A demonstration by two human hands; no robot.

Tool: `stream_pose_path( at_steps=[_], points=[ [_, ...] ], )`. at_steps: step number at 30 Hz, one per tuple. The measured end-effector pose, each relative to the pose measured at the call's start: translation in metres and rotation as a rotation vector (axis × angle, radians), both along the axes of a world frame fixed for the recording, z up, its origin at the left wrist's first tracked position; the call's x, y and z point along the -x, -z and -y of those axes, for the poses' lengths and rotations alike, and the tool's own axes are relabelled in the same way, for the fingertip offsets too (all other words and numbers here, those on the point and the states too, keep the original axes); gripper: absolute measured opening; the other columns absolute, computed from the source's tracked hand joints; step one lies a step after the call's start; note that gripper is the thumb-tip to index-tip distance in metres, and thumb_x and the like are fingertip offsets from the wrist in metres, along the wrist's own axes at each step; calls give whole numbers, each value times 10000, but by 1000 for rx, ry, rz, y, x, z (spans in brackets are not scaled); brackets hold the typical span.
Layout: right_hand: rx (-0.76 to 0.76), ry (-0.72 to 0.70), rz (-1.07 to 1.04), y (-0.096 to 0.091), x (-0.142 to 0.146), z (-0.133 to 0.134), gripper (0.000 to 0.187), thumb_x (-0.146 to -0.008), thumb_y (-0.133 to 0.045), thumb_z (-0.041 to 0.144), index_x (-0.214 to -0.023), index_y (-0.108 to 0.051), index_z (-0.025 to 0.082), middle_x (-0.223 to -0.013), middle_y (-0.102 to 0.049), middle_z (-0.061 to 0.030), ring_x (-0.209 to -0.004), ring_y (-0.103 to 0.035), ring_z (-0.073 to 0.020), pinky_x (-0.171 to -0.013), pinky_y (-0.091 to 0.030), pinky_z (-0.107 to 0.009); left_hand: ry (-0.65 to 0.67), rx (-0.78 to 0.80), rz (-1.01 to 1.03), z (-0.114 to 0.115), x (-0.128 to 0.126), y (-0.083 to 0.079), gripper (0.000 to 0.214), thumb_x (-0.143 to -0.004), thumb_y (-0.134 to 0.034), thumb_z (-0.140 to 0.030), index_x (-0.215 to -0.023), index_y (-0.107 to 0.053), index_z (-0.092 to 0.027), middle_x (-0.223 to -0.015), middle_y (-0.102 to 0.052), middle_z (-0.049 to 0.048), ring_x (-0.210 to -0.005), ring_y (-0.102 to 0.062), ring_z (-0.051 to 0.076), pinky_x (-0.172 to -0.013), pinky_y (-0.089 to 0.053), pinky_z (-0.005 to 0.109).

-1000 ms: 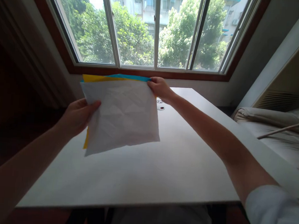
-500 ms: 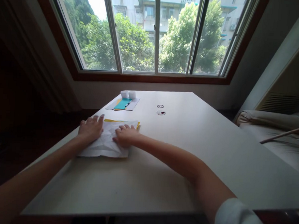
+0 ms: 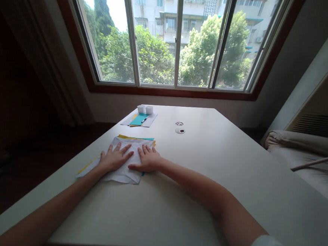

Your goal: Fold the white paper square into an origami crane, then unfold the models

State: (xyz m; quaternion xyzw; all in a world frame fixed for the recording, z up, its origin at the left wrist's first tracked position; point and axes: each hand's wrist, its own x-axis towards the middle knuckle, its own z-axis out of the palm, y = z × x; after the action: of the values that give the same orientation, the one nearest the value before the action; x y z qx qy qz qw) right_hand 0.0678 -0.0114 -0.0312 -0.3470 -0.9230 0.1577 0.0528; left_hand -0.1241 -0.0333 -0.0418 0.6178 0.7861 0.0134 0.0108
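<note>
A creased white sheet of paper [image 3: 123, 176] lies on the white table, over yellow paper [image 3: 123, 136] and blue paper [image 3: 148, 138] whose edges peek out at the back and sides. My left hand [image 3: 115, 159] rests flat on the white sheet with its fingers spread. Beside it, on the sheet's right part, my right hand [image 3: 148, 159] also presses down, fingers apart and thumb pointing left. The two thumbs are close but do not touch. Most of the coloured paper is hidden under the white sheet.
Farther back on the table [image 3: 200, 159], a teal sheet [image 3: 138, 119] with a pen [image 3: 144, 119] lies on other papers. Behind it stand two small white containers [image 3: 149, 109]. Two round discs [image 3: 180, 131] lie near the middle. A beige sofa [image 3: 314, 148] is at the right.
My left hand has moved right and inward onto the sheet, its fingers spreading. My right hand has opened flatter. Blue edges now show beneath the white paper. The view has shifted slightly.
</note>
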Motion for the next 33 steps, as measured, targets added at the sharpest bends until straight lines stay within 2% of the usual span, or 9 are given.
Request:
stream_pose_path(
  at_steps=[5, 9, 14, 17, 19, 22, 26, 30, 33],
  points=[
    [14, -47, 84, -9, -37, -1, 991, -722, -320, 737, -1423, -108, 69, -1478, -90, -165, -1365, -57, -288, -1079, 13, -515, 3, 1, -17, -2, -2, 0, 715, -739, -181, -758, -1366, -233, -420, -1483, -167, 77, -1298, -163, 442, -916, -151, 683],
    [-121, -71, 48, -21, -85, -3, 787, -815, -284, 638, -1403, -233, 118, -1468, -190, -129, -1350, -120, -318, -1055, -55, -571, 17, 3, -20, -6, 3, -6, 692, -765, -178, -728, -1366, -262, -394, -1453, -224, 120, -1292, -210, 411, -901, -200, 673],
    [-245, -87, 30, -31, -151, -1, 426, -855, -418, 446, -1197, -527, 216, -1257, -522, -107, -1153, -470, -259, -1020, -244, -498, 79, 6, -178, -10, 8, -29, 588, -816, -311, -580, -1280, -453, -248, -1295, -435, 174, -1218, -335, 381, -885, -287, 621],
    [-312, -78, -4, -29, -186, 2, 308, -854, -443, 375, -1046, -617, 208, -1118, -613, -82, -1055, -536, -234, -959, -341, -421, 101, -23, -217, -4, -4, -44, 546, -829, -332, -510, -1275, -449, -218, -1269, -466, 155, -1173, -397, 327, -912, -331, 510],
    [-336, -50, -20, -26, -207, 4, 271, -853, -449, 347, -991, -636, 208, -1039, -646, -77, -991, -566, -221, -912, -378, -396, 96, -44, -214, 6, -20, -50, 600, -809, -304, -588, -1266, -451, -228, -1231, -502, 142, -1111, -456, 313, -845, -400, 446],
    [-339, -7, -27, -25, -235, 7, 251, -860, -441, 333, -957, -646, 226, -978, -665, -72, -932, -589, -202, -863, -404, -372, 76, 70, -141, 24, -48, -53, 719, -722, -318, -717, -1221, -499, -231, -1201, -533, 137, -1085, -480, 340, -784, -427, 435],
    [-329, 88, -31, -24, -261, 10, 257, -872, -425, 328, -947, -655, 240, -953, -672, -77, -910, -595, -187, -862, -400, -358, 123, 130, -74, 38, -76, -49, 707, -703, -355, -716, -1192, -524, -234, -1153, -572, 129, -1014, -535, 336, -737, -435, 425],
    [-320, 143, -43, -26, -271, 10, 261, -876, -421, 318, -930, -660, 229, -934, -675, -77, -906, -596, -189, -872, -397, -371, 95, 130, -88, 37, -84, -51, 630, -733, -418, -633, -1176, -548, -204, -1155, -579, 140, -1021, -536, 353, -741, -433, 436],
    [-350, 178, -66, -44, -287, 17, 269, -877, -425, 341, -906, -664, 218, -916, -674, -88, -890, -601, -193, -854, -411, -377, 124, 34, -9, 37, -74, -63, 527, -788, -433, -581, -1146, -569, -218, -1205, -558, 83, -1076, -512, 311, -824, -429, 407]
  ],
)
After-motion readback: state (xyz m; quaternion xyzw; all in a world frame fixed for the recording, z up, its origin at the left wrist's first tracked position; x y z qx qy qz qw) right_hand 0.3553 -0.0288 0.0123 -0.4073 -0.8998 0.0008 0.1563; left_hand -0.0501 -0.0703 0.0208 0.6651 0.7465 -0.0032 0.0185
